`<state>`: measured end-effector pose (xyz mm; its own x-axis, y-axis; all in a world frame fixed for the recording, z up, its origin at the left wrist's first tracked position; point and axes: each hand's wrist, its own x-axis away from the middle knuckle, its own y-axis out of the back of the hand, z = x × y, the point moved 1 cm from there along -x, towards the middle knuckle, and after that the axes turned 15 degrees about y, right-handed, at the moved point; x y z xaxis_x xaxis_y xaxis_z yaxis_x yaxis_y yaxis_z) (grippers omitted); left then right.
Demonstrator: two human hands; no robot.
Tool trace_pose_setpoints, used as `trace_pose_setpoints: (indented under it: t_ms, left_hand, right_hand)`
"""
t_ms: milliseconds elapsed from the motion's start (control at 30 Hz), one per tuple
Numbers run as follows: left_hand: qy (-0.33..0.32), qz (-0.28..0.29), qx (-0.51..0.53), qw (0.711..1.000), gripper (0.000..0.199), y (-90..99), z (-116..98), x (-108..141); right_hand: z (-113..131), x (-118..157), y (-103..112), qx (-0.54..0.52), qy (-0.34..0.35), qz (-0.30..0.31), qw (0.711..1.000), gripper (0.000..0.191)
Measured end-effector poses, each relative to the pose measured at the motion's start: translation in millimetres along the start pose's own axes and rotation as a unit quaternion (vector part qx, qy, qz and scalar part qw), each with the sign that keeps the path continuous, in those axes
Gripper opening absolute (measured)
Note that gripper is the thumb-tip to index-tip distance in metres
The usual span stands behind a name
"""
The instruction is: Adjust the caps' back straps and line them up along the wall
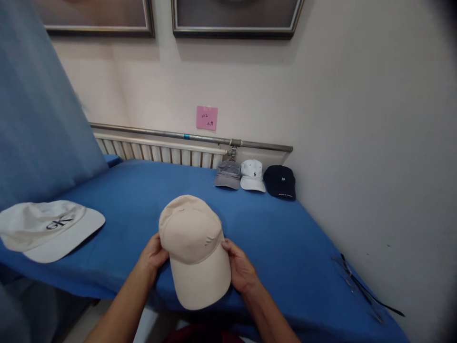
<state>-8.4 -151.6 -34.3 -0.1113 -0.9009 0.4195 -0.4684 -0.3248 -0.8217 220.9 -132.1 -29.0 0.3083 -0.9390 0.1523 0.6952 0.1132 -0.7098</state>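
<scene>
A beige baseball cap [194,247] is held just above the near edge of a blue-covered table [285,238], its brim pointing toward me. My left hand [154,253] grips the cap's left side. On the opposite side, my right hand [241,267] grips the cap next to the brim. Both thumbs rest on the crown.
A white cap with dark lettering [46,228] lies at the table's left edge. A grey cap [228,174], a white cap [252,175] and a dark navy cap [280,182] line the far side by the radiator [160,151]. Glasses [352,281] lie at the right edge.
</scene>
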Motion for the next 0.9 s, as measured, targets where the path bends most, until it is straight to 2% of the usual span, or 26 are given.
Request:
trace_pose_setpoints:
  t_ms: [100, 267, 433, 567, 700, 900]
  left_hand:
    - [0.011, 0.003, -0.015, 1.0, 0.047, 2.1, 1, -1]
    - [0.028, 0.021, -0.047, 0.998, 0.048, -1.4, 1, -7]
    - [0.053, 0.04, -0.074, 0.995, 0.048, -6.1, 1, -14]
    - [0.075, 0.062, -0.079, 0.992, 0.047, -6.8, 4, -15]
    - [0.084, 0.08, -0.077, 0.99, 0.043, -12.1, 10, -13]
    - [0.057, 0.059, -0.083, 0.993, 0.035, -17.6, 12, -13]
  right_hand:
    - [8, -8, -9, 0.002, -0.028, 0.039, 0.999, 0.017]
    - [27, -47, -23, -0.012, -0.029, 0.098, 0.995, 0.017]
    - [20, -73, -28, -0.018, -0.027, 0.125, 0.992, 0.023]
    - [14, -73, -27, -0.011, -0.006, 0.117, 0.993, 0.022]
    - [23, -64, -29, 0.01, 0.001, 0.115, 0.993, 0.026]
    - [32, -56, -39, 0.017, -0.02, 0.132, 0.991, 0.029]
